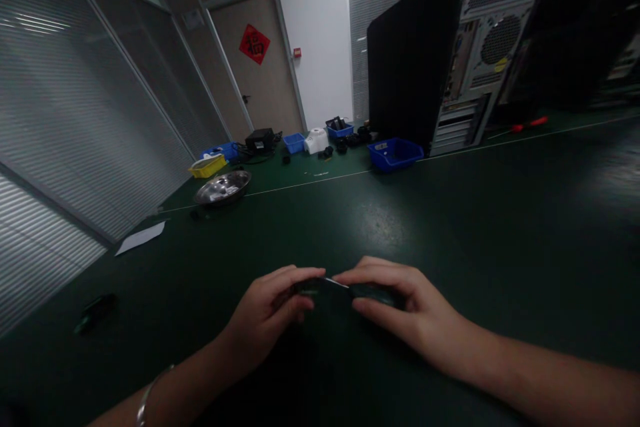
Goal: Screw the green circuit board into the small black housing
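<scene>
Low over the green table (320, 227), my left hand (273, 303) and my right hand (400, 300) face each other with a dark object (336, 290) between them. A thin bright edge shows along its top. Fingers and thumb of my left hand close round its left end, where a small greenish patch shows. The right end sits in my right hand, between thumb and fingers. The object is too dark and blurred to name, and whether it is one piece or two cannot be told.
Far left on the table lies a small dark item (95, 311), with white paper (141, 238) beyond it. Further back stand a metal bowl (223, 188), a yellow tray (207, 167), a blue bin (395, 155), a white device (317, 141) and a black computer case (420, 60).
</scene>
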Available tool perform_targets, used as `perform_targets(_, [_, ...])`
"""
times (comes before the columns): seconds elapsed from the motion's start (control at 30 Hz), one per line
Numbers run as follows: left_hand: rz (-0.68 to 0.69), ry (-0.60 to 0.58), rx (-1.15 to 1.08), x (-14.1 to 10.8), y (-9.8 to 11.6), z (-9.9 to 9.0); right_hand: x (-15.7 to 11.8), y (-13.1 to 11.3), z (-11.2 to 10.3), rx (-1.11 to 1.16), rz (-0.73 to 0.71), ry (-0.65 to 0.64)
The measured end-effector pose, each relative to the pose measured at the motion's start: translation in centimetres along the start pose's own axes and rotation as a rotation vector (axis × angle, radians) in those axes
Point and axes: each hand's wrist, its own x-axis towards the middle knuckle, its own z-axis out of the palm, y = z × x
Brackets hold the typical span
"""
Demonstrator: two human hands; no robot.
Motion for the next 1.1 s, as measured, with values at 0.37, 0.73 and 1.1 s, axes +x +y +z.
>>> perform_targets(0.37, [0.52,-0.073,0.666,0.1,-1.3,-0.4,-0.1,-0.1,-0.2,-0.071,-0.032,0.084])
perform_targets(0.73, [0.193,-0.126,0.424,0.4,-0.8,-0.3,-0.8,0.4,0.4,-0.178,-0.068,0.079])
perform_targets(1.1, [-0.198,0.023,-0.202,1.4,-0.7,-0.2,-0.3,-0.1,1.4,-0.55,-0.186,-0.275])
